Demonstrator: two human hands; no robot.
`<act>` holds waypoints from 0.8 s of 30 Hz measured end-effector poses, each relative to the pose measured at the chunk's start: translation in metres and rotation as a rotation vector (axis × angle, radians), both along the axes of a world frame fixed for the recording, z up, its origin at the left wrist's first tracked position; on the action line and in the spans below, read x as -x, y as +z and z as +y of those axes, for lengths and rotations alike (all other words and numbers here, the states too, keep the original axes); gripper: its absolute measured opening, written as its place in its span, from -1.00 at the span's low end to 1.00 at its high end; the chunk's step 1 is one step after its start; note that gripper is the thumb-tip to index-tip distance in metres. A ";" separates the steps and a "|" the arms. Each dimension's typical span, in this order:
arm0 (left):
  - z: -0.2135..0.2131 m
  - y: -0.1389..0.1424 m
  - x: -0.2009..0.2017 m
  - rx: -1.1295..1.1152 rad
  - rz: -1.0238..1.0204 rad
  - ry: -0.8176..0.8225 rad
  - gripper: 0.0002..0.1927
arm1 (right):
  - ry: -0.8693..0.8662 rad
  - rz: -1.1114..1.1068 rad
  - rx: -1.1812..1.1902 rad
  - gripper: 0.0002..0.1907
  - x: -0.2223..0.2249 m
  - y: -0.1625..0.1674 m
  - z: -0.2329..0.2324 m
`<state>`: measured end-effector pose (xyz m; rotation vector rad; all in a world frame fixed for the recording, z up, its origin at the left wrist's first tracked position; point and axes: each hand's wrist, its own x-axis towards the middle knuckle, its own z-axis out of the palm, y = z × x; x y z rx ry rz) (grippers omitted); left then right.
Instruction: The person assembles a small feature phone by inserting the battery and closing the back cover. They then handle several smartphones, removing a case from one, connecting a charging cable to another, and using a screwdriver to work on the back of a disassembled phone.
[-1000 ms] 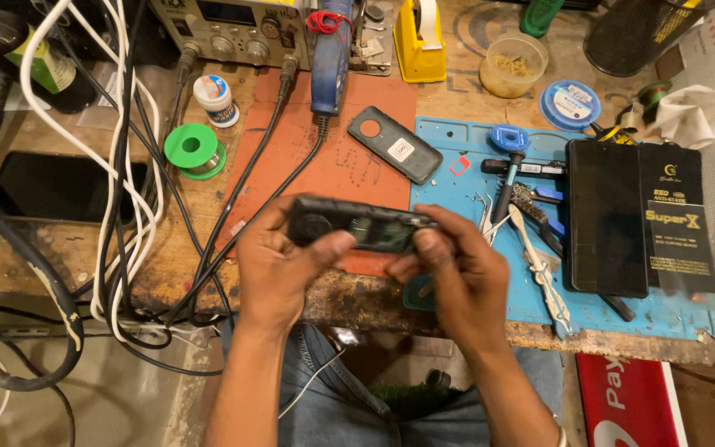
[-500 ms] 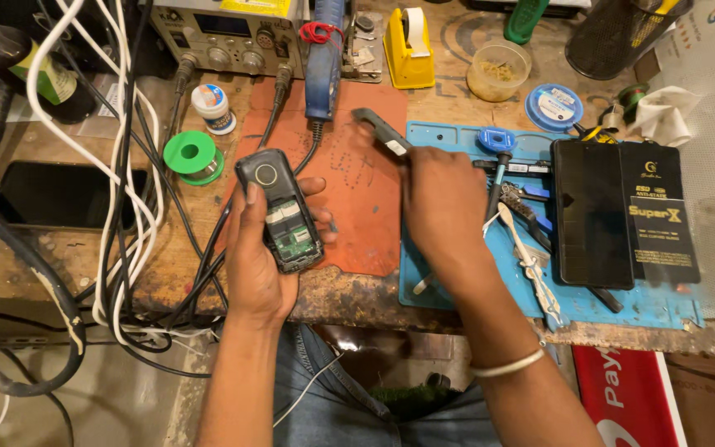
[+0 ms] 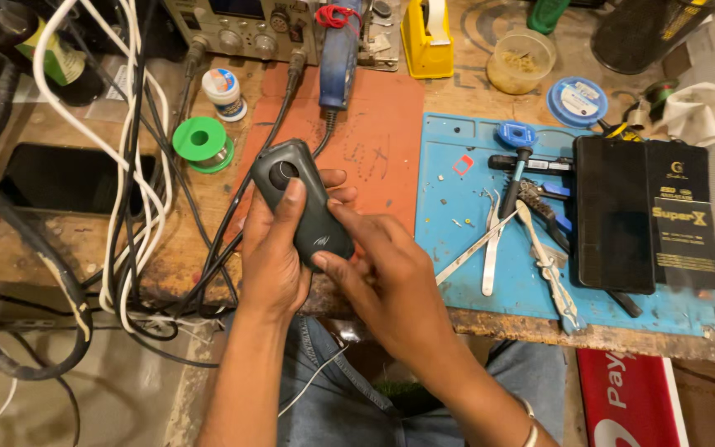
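Over the near edge of the surface, I see my left hand (image 3: 271, 257) wrapped around the small dark phone (image 3: 301, 203), back cover on. My right hand (image 3: 391, 285) pinches its lower end; the cover looks seated, pressing remains.

1. I'm at an electronics repair bench, a small workshop for phones.
2. A worn wooden bench (image 3: 68, 248) carries a blue silicone work mat (image 3: 473, 273) and an orange one (image 3: 374, 124).
3. Tweezers (image 3: 490, 248) and a blue-capped screwdriver (image 3: 516, 161) lie on the blue mat beside a black phone (image 3: 614, 211).
4. A green solder spool (image 3: 200, 141), a bench power supply (image 3: 246, 29) and tangled cables (image 3: 126, 190) crowd the back.
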<state>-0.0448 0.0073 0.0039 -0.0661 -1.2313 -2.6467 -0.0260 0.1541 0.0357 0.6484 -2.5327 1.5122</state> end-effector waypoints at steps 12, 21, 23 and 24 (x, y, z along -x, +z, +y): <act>0.000 -0.006 -0.015 0.315 0.037 -0.242 -0.64 | -0.091 0.145 0.104 -0.56 0.003 0.022 0.021; -0.008 0.002 -0.016 0.405 0.030 -0.586 -0.40 | 0.148 -0.174 0.417 -0.78 0.012 0.020 0.042; -0.009 0.000 -0.016 0.428 -0.029 -0.634 -0.29 | 0.151 -0.066 0.381 -0.68 0.008 0.013 0.039; -0.008 -0.002 -0.016 0.378 0.011 -0.606 -0.27 | 0.150 -0.009 0.364 -0.64 0.006 0.010 0.037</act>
